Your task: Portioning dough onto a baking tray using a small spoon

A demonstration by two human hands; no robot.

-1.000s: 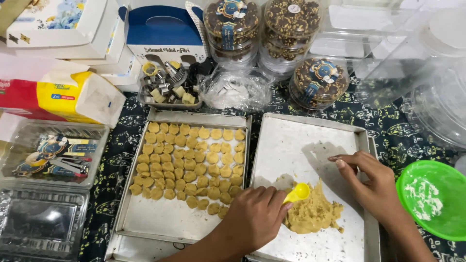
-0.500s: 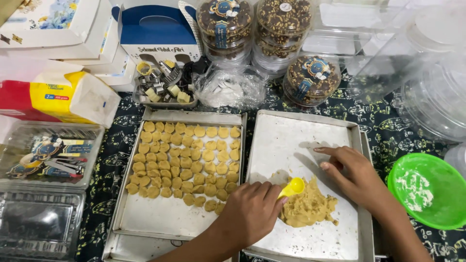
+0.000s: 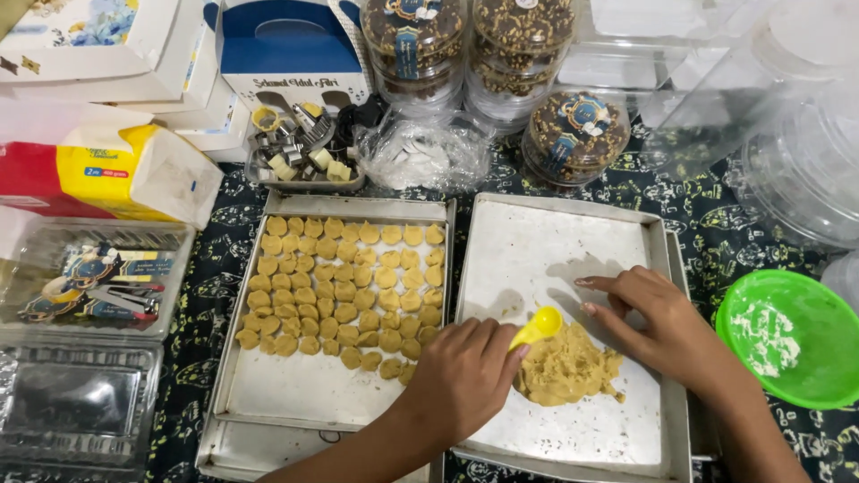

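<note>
My left hand [image 3: 465,376] grips a small yellow scoop [image 3: 537,326], its bowl at the upper left edge of a lump of tan dough [image 3: 568,368]. The dough lies on the floured right baking tray [image 3: 555,241]. My right hand [image 3: 658,326] rests just right of the dough with its fingers spread and pointing left, holding nothing. The left baking tray [image 3: 286,398] carries several rows of small round dough pieces [image 3: 344,286] over its upper half.
A green bowl with flour [image 3: 792,340] sits at the right. Round tubs of chocolate cookies [image 3: 577,134], a blue carry box [image 3: 291,45], a dish of metal cutters [image 3: 300,148], a yellow-red packet [image 3: 107,174] and clear plastic containers [image 3: 85,277] ring the trays.
My right hand has slid a little left and down, closer to the dough. The left hand with the scoop stays at the dough's edge.
</note>
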